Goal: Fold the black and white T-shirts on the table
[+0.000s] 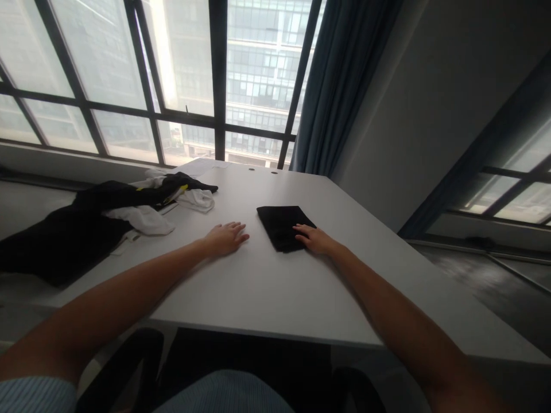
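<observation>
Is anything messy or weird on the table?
A bit: the clothes on the left lie in a crumpled heap, which looks messy compared with the neat, flat black cloth under the right hand. Nothing looks spilled.

Harsh daylight through washed-out windows [262, 69], dim foreground, faint shadows, stretched, blurry picture edges.

Cloth [281, 225] right of clothes [97, 215]

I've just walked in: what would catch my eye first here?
Probably the folded black cloth on the white table, with the right hand at its right side. Left of the left hand lies a loose heap of black and white fabric; beyond, bright windows.
</observation>
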The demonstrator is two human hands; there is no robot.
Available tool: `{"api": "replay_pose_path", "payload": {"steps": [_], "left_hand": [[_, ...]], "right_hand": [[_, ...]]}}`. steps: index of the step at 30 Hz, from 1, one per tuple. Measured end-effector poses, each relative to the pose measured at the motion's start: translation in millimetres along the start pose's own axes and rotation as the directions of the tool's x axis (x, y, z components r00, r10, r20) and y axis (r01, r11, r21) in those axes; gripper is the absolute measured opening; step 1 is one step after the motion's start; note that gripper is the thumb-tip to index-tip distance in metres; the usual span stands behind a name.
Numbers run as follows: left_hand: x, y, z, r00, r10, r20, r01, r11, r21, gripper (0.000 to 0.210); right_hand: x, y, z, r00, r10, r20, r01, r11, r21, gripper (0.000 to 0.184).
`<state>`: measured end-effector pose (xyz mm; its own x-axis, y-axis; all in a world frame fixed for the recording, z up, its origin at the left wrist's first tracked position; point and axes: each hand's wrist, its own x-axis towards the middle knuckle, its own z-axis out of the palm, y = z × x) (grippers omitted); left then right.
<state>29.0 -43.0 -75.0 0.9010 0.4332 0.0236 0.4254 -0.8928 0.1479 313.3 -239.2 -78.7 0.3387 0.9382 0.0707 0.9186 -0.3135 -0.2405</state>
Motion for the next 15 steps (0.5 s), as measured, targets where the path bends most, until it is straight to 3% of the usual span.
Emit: {"api": "replay_pose_path", "payload": {"steps": [4, 7, 9, 10, 12, 15], "left_hand": [[3, -8, -0.2, 0.999, 0.048, -0.024, -0.047, 0.997, 0.058, 0.057], [3, -8, 0.5, 0.999, 0.045, -0.018, -0.044, 0.996, 0.073, 0.059], [3, -8, 0.5, 0.999, 0.038, -0.009, -0.037, 0.997, 0.072, 0.059], [4, -8, 0.5, 0.999, 0.035, -0.003, -0.035, 0.997, 0.071, 0.060], [5, -9, 0.6, 0.999, 0.036, 0.006, -0.036, 0.997, 0.073, 0.063], [6, -11, 1.6, 0.999, 0.045, 0.010, -0.046, 0.996, 0.080, 0.065]], "right_hand": [[-18, 80, -30, 0.965, 0.250, -0.077, -0.251, 0.968, -0.012, 0.054], [-39, 126, -48, 0.866, 0.482, -0.132, -0.492, 0.869, -0.056, 0.048], [-46, 141, -55, 0.810, 0.555, -0.188, -0.578, 0.811, -0.093, 0.046], [-47, 143, -56, 0.808, 0.547, -0.219, -0.576, 0.811, -0.098, 0.047], [-43, 139, -53, 0.852, 0.453, -0.262, -0.488, 0.869, -0.085, 0.050], [-31, 126, -40, 0.914, 0.351, -0.202, -0.368, 0.928, -0.052, 0.058]]}}
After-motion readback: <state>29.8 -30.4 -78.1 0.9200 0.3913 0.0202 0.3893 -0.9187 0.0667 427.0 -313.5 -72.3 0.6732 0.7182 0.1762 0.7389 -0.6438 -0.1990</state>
